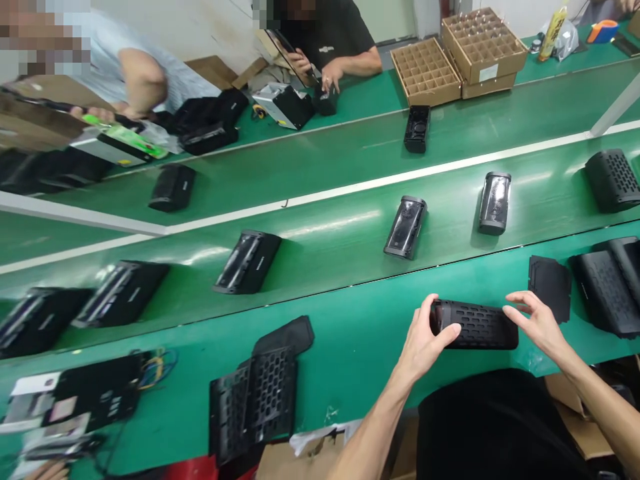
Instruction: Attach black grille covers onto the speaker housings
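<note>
1 black slotted case (483, 325) is seen between the left hand (420, 337) and the right hand (540, 327), which are set apart at its 2 ends. The case is located at the near side of the green table (370, 373), just before the person's body, with its slotted face turned upward. Its left end is gripped by the left hand: the thumb is placed on the slotted face, and the other fingers are bent around the end. The fingers of the right hand are spread loosely at the other end; whether the case is touched by them cannot be told.

Just beside the right hand, thin black sheets (549, 287) are stacked, and farther right more black cases (607, 287) are placed. On the green conveyor (320, 267), beyond the held case, 2 glossy black units (406, 227) are laid. Well to the left, perforated black panels (273, 393) are piled on the table. At the far side, divided cardboard boxes (440, 95) are placed near 1 co-worker in black (345, 30).
</note>
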`<state>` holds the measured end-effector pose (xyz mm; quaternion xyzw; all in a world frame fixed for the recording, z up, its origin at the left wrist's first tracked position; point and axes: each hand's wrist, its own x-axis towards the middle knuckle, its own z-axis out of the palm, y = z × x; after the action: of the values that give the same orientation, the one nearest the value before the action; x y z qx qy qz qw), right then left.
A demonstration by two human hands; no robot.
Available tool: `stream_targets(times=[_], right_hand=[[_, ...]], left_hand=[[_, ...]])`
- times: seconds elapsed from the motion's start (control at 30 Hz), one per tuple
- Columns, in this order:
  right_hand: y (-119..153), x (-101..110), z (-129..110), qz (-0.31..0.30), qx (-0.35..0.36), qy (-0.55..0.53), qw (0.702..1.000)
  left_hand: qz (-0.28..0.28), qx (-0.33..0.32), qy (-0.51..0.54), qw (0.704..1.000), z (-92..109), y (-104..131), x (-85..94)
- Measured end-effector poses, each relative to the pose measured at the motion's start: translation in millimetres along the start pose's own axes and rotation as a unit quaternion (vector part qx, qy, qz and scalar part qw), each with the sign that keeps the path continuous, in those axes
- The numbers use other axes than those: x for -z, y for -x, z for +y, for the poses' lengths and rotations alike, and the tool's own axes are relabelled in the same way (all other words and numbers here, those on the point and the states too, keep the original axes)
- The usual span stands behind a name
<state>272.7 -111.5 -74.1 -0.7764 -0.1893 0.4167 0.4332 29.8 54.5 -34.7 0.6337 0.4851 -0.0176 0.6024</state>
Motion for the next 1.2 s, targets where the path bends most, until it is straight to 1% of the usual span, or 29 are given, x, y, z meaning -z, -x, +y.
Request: stream_targets(times=[0.07,0.1,0.17,0.23,0.3,0.37,0.57,0.63,0.73,0.83,0.93,1.0,1.07,1.13,1.2], right_hand=[[2,-7,-16,-0.043,0.080,0.043,0.995],[3,-11,-25,-0.071,0.129,0.075,0.986],[3,-20,-41,-0.126,0.228,0.146,0.954],[2,-27,-53,-0.159,0.288,0.212,0.920],[-2,-31,-58,-0.178,0.313,0.269,0.893],[-7,-32,-60,-0.190,0.319,0.313,0.874],[-16,-34,-65,-0.229,0.323,0.392,0.830],[-15,-38,-66,-0.233,0.316,0.413,0.822],[-13,-45,-66,-0.220,0.300,0.424,0.826],[-11,-43,-67,-0.184,0.284,0.402,0.851],[-10,-24,-67,-0.123,0.259,0.356,0.890],[-8,-8,-64,-0.081,0.227,0.329,0.913],[-5,4,-59,-0.039,0.195,0.285,0.938],[2,7,-55,-0.020,0.203,0.219,0.954],[10,4,-54,-0.037,0.250,0.163,0.954]], left_hand=[[0.000,0.013,-0.014,1.000,4,3,1.4],[0.000,0.015,-0.018,1.000,5,4,1.7],[0.005,0.014,-0.031,0.999,7,6,1.7],[0.013,0.012,-0.050,0.999,8,8,1.3],[0.020,0.007,-0.069,0.997,10,9,0.9],[0.029,0.004,-0.085,0.996,12,11,0.5],[0.045,0.012,-0.108,0.993,19,13,-2.7],[0.046,0.014,-0.116,0.992,22,13,-4.8],[0.041,0.024,-0.135,0.990,26,14,-6.2],[0.034,0.028,-0.132,0.990,26,15,-2.7],[0.031,0.002,-0.095,0.995,18,18,5.2],[0.018,-0.015,-0.064,0.998,11,20,10.8],[0.001,-0.019,-0.037,0.999,8,22,15.4],[-0.009,-0.015,-0.022,1.000,8,24,18.4],[-0.015,-0.012,-0.023,1.000,11,25,19.4]])
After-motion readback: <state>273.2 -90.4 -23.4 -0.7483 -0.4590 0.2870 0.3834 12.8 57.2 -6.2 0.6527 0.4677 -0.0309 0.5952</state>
